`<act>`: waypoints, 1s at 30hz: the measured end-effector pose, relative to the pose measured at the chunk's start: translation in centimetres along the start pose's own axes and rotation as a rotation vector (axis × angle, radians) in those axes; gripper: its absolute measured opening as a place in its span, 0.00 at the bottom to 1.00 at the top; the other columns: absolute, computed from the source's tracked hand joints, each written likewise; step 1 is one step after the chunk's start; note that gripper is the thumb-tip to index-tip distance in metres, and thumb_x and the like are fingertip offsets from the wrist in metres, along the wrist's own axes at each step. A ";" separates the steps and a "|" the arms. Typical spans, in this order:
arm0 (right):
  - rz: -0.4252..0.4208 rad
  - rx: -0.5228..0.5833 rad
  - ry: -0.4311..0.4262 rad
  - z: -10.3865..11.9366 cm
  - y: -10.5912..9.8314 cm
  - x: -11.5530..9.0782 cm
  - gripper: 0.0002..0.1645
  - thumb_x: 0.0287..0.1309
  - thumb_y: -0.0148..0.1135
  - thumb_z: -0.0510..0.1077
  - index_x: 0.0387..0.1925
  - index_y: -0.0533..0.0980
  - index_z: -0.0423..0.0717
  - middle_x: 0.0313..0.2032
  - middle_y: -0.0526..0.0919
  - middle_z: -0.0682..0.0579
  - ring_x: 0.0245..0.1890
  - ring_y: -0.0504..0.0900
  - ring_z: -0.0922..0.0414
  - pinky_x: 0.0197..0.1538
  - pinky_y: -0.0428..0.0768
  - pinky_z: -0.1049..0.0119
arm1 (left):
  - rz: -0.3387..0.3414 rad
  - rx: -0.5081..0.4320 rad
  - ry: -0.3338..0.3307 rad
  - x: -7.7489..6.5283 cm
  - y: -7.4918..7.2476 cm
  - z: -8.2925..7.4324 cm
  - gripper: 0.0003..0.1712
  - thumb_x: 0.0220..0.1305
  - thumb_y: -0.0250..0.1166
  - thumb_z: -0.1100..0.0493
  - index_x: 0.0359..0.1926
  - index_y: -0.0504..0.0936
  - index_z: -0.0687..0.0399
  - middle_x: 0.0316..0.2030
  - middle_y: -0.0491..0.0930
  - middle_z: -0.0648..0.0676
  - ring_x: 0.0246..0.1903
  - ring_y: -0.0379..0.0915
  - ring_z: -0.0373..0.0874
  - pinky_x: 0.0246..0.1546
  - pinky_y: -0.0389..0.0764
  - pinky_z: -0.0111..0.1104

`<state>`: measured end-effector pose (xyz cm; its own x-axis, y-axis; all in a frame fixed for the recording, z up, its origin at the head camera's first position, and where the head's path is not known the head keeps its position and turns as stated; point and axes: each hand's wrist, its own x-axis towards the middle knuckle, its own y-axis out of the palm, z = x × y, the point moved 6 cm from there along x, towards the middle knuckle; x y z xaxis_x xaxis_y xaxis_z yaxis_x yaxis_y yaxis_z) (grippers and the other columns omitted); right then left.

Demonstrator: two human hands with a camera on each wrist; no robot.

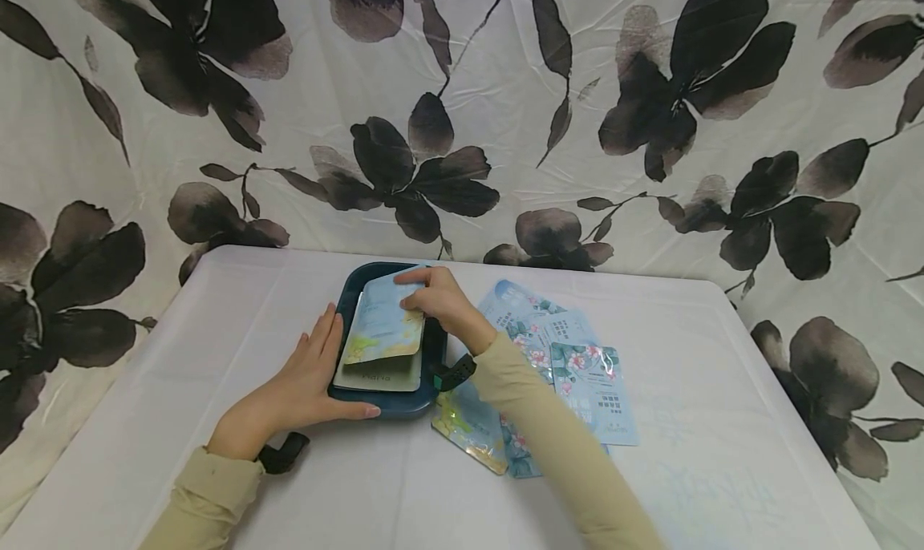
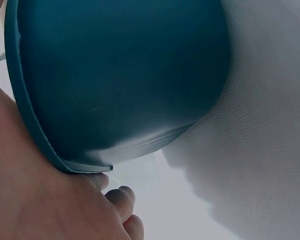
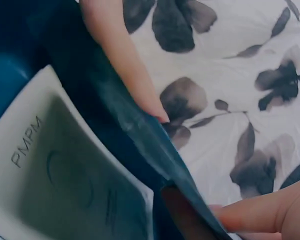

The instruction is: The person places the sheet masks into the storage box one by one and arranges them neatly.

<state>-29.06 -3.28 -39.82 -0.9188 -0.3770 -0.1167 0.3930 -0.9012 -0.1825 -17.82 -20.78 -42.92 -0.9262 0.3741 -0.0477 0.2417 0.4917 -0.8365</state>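
Note:
A blue sachet (image 1: 384, 313) with yellow flowers along its near end is pinched between the thumb and fingers of my right hand (image 1: 447, 303). It tilts over a pale sachet (image 3: 40, 185) marked PMPM, which lies in a dark blue tray (image 1: 404, 410). Seen from the right wrist, the held sachet (image 3: 140, 135) appears nearly edge-on along the fingers. My left hand (image 1: 299, 386) rests against the tray's left side, fingers straight, thumb stretched along the near rim. In the left wrist view the tray wall (image 2: 125, 85) fills much of the picture, its rim against the palm.
To the right of the tray, several light blue sachets (image 1: 595, 398) with pink flowers overlap on the white-covered table (image 1: 346, 486). A yellow-flowered sachet (image 1: 469, 430) lies nearest the tray, partly under the right forearm. Behind the table hangs a floral cloth (image 1: 520, 125).

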 end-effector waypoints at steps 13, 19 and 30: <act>0.042 -0.088 0.082 -1.2 1.9 -0.3 0.33 0.49 0.60 0.22 0.61 0.74 0.33 0.56 0.75 0.37 0.34 0.72 0.53 0.33 0.72 0.61 | 0.000 0.004 0.004 0.2 0.1 0.1 0.84 0.43 0.72 0.25 0.76 0.30 0.70 0.76 0.19 0.62 0.75 0.21 0.62 0.70 0.34 0.62; 0.069 -0.102 0.166 -2.1 2.2 -0.5 0.32 0.57 0.62 0.32 0.65 0.71 0.37 0.70 0.63 0.42 0.63 0.69 0.47 0.60 0.73 0.53 | 0.001 0.008 0.003 0.1 0.0 -0.1 0.83 0.43 0.72 0.25 0.75 0.31 0.71 0.76 0.22 0.65 0.75 0.21 0.62 0.69 0.34 0.62; 0.041 0.109 0.250 -1.9 2.6 -1.9 0.38 0.63 0.60 0.39 0.72 0.60 0.38 0.75 0.50 0.41 0.74 0.51 0.42 0.72 0.56 0.45 | -0.003 0.006 0.006 0.0 0.0 -0.2 0.83 0.43 0.73 0.26 0.75 0.31 0.72 0.76 0.22 0.66 0.75 0.22 0.63 0.69 0.35 0.63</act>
<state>-26.25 -4.47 -41.90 -0.8593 -0.3614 -0.3619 0.4108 -0.9092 -0.0677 -17.79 -20.63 -42.87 -0.9252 0.3771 -0.0423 0.2373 0.4880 -0.8400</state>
